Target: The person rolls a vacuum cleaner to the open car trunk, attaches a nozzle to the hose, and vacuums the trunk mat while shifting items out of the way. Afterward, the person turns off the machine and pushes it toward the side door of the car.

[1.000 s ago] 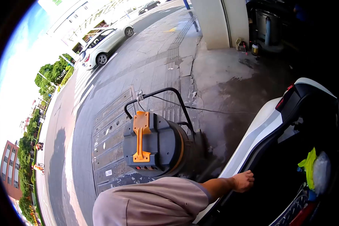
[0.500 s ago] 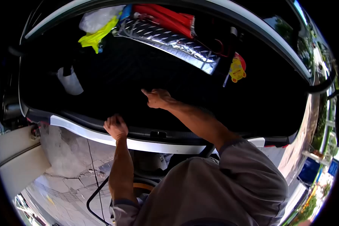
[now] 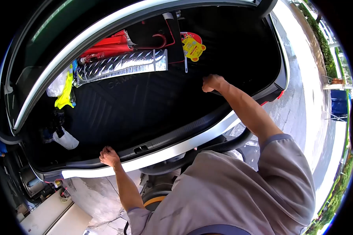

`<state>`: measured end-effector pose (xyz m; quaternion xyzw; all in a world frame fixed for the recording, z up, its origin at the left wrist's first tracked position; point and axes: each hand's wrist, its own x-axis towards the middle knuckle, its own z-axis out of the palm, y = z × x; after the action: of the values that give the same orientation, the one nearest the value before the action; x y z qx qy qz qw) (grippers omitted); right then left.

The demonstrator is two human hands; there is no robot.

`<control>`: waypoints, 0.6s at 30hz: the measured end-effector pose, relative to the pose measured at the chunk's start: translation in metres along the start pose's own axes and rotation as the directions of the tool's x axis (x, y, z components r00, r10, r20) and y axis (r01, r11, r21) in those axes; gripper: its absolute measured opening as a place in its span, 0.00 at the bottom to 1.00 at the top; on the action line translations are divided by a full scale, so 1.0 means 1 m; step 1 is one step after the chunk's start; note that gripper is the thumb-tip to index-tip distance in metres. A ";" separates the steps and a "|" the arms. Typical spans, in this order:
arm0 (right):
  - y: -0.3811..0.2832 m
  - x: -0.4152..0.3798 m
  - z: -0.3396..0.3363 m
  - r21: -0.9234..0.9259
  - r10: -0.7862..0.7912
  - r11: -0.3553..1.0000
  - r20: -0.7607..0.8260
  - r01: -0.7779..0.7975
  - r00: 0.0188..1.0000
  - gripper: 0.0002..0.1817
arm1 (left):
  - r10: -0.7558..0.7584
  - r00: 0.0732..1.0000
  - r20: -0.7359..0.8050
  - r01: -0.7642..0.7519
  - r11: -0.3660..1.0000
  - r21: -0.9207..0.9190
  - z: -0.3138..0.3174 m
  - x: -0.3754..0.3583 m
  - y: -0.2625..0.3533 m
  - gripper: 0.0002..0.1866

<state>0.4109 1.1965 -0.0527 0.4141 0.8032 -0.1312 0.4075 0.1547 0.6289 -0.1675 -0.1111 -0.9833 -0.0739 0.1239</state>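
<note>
An open car trunk is lined with a black ridged mat (image 3: 117,102). On the trunk's rear sill (image 3: 176,150) rests my left hand (image 3: 109,156), its fingers curled over the dark edge, left of the latch. My right hand (image 3: 213,83) is over the right part of the mat, fingers curled in; whether it holds something small underneath is hidden. Above and left of it lies a yellow bear-shaped card (image 3: 193,49) on a red round piece. A folded silver sunshade (image 3: 123,66) lies across the far side of the trunk.
Behind the sunshade are a red folded item (image 3: 110,44) and a dark umbrella-like item with a red hooked handle (image 3: 159,39). A neon yellow cloth (image 3: 65,92) and a white bag (image 3: 66,140) sit at the left. Below the bumper runs a black ribbed hose (image 3: 235,143).
The view has turned and brightened, so the trunk's contents appear farther left. My right hand has moved toward the trunk's right side, its pointing finger now curled in. My left hand stays at the sill.
</note>
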 end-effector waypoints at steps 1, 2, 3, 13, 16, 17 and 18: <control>0.023 0.021 -0.003 0.010 -0.052 0.999 0.043 0.052 0.998 0.28 | 0.018 0.997 0.072 -0.014 0.999 -0.047 -0.007 -0.009 0.022 0.12; 0.034 0.032 0.002 0.019 -0.111 0.994 0.092 0.109 0.990 0.27 | 0.014 0.992 0.125 -0.007 0.998 -0.056 -0.017 -0.024 0.058 0.13; 0.031 0.030 -0.003 0.028 -0.112 0.994 0.094 0.110 0.989 0.27 | 0.085 0.970 0.227 -0.073 0.995 -0.062 -0.011 -0.038 0.080 0.14; 0.073 0.212 0.065 0.315 0.330 0.914 -0.210 -0.256 0.920 0.49 | 0.036 0.928 0.370 0.042 0.978 -0.203 -0.022 -0.093 0.219 0.13; 0.046 0.188 0.093 0.424 0.314 0.874 -0.123 -0.236 0.941 0.53 | 0.045 0.922 0.384 0.039 0.977 -0.209 -0.027 -0.092 0.222 0.12; 0.016 0.142 0.074 0.529 0.331 0.814 -0.080 -0.242 0.940 0.52 | 0.044 0.917 0.396 0.043 0.978 -0.206 -0.027 -0.091 0.222 0.12; -0.011 0.108 0.069 0.502 0.306 0.831 -0.055 -0.239 0.950 0.51 | 0.042 0.916 0.399 0.043 0.979 -0.200 -0.024 -0.090 0.223 0.12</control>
<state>0.4051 1.2126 -0.1805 0.6218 0.7016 -0.2428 0.2492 0.2979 0.8215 -0.1421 -0.1358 -0.9749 -0.1504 -0.0926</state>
